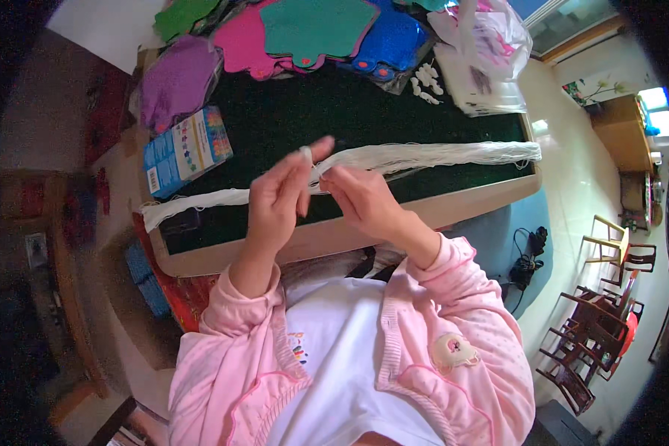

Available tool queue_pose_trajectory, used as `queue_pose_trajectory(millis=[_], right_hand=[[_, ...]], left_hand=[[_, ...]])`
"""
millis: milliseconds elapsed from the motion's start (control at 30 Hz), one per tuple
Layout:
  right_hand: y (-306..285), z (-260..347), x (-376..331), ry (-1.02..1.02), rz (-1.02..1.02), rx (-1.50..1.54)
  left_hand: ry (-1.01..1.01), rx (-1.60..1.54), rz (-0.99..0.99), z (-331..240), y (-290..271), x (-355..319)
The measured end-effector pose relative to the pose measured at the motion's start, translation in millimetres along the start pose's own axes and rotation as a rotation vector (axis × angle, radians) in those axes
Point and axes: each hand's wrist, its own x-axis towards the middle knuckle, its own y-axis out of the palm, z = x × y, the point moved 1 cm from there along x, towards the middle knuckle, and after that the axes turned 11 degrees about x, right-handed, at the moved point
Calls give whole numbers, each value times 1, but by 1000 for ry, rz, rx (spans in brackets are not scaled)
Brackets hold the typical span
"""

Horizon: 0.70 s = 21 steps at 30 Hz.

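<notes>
A long bundle of white string (438, 154) stretches across the dark green tabletop, from the left front edge to the far right. Both of my hands are at its middle. My right hand (360, 197) is closed, its thumb and fingertips pinching the bundle. Just left of it, my left hand (279, 193) is raised with a bit of white string between its fingers; one fingertip is blurred. The fingers partly hide where the strands cross.
Purple (177, 82), pink (239, 41), teal (316, 28) and blue (390, 44) shaped sheets lie along the far side. A blue box (188, 151) sits at left. Small white pieces (427, 83) and plastic bags (483, 56) are at far right. Black cable (526, 256) rests beyond the table's right edge.
</notes>
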Motion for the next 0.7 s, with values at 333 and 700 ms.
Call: queue_pose_trajectory(millis=[333, 700], right_hand=[[-7, -29, 21, -21, -104, -13], [-35, -59, 35, 357, -84, 221]], left_hand=[[109, 424, -174, 5, 7, 37], [406, -12, 147, -112, 1, -22]])
